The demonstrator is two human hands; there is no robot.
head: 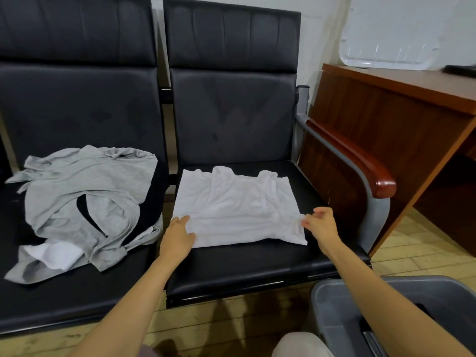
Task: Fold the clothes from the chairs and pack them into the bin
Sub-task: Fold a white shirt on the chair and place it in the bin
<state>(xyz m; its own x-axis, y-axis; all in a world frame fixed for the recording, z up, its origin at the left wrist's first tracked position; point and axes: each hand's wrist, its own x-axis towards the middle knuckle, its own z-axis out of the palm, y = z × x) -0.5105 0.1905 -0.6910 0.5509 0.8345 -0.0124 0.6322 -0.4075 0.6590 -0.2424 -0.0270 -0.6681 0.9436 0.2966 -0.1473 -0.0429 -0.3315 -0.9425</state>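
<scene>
Two bare forearms reach from the bottom of the head view toward the right chair (244,274). The left hand (177,237) lies palm down on the near left corner of the white shirt (237,210), its fingers (181,220) straight and released, pressing the cloth flat against the seat. The right hand (320,224) hovers at the shirt's near right edge with the wrist bent inward; its fingers (307,224) are loosely curled and meet a small peak of fabric, but whether they pinch it or only touch it cannot be told.

The white shirt is folded into a rough rectangle in the middle of that seat. On the left chair (77,99) a gray garment pile (85,197) lies crumpled, with some white cloth under its near end. The gray bin (334,300) stands on the floor at lower right, cut off by the frame; the right forearm covers much of its opening, and something dark inside cannot be made out. Beyond the armrest (360,161) is a wooden tabletop (412,83) carrying a white tray (386,52).
</scene>
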